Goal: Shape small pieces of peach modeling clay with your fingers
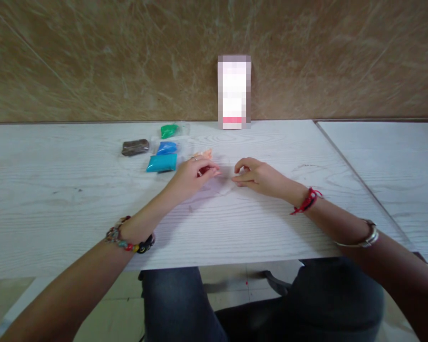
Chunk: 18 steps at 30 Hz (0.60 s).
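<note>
My left hand is over the tabletop with its fingers curled and the tips drawn together; whatever is between them is too small to make out. Just behind it lies a peach-coloured packet, partly covered by the hand. Facing it across a small gap, my right hand has a bent forefinger close to the thumb, and I cannot make out what they hold. To the left of my left hand lie a turquoise packet, a blue packet, a green packet and a brown packet.
A blurred-out upright phone-like panel leans on the brown marbled wall behind the white wood-grain table. A seam crosses the tabletop on the right. My legs are below the front edge.
</note>
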### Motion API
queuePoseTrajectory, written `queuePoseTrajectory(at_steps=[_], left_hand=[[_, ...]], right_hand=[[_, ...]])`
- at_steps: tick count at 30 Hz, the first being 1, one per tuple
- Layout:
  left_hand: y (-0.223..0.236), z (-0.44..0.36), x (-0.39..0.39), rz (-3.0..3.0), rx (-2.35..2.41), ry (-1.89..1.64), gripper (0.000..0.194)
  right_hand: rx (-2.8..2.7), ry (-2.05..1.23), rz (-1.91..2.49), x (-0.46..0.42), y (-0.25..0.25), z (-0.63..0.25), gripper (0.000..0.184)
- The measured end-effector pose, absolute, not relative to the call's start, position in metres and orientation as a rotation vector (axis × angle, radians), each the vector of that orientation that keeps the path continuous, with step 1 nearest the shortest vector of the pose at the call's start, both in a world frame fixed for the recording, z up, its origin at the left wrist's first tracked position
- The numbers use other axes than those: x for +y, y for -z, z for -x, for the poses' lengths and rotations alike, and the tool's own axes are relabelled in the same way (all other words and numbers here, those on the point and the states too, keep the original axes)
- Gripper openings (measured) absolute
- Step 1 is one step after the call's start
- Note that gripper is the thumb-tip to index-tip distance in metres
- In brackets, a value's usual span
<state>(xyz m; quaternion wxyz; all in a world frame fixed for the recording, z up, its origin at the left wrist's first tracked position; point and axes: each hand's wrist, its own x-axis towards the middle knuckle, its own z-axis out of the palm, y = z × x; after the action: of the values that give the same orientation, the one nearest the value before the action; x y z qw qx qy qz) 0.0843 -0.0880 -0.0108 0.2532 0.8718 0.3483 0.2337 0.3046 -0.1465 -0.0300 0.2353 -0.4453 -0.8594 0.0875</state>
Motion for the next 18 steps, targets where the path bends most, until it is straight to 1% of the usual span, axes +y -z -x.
queuePoseTrajectory(at_steps=[3, 5, 8, 12, 15, 18], left_hand=[[0.0105, -0.0841, -0.0876, -2.375, 0.947, -0.656, 0.021], [0.0099, -0.0840, -0.0878, -2.362, 0.967, -0.691, 0.021], [0.0092, -0.0841, -0.0886, -2.366, 0.963, -0.648, 0.021], [0.0092, -0.0836, -0.0891, -2.367, 0.967, -0.654, 0.021], [0.0098, -0.0832, -0.0885, -2.370, 0.964, -0.672, 0.022], [0.0110, -0.0834, -0.0875, -2.400, 0.951, -0.642, 0.022]], right_hand=[[-2.304, -0.192, 1.341, -0.1476, 0.0291, -0.3045, 0.018], [-2.311, -0.193, 1.301, -0.1488, 0.0289, -0.3057, 0.018], [-2.371, -0.254, 1.239, -0.1484, 0.0291, -0.3052, 0.018], [-2.298, -0.207, 1.339, -0.1482, 0.0284, -0.3045, 0.017], [-2.336, -0.295, 1.237, -0.1518, 0.0270, -0.3048, 0.018], [-2.288, -0.413, 1.251, -0.1524, 0.0258, -0.3035, 0.019]])
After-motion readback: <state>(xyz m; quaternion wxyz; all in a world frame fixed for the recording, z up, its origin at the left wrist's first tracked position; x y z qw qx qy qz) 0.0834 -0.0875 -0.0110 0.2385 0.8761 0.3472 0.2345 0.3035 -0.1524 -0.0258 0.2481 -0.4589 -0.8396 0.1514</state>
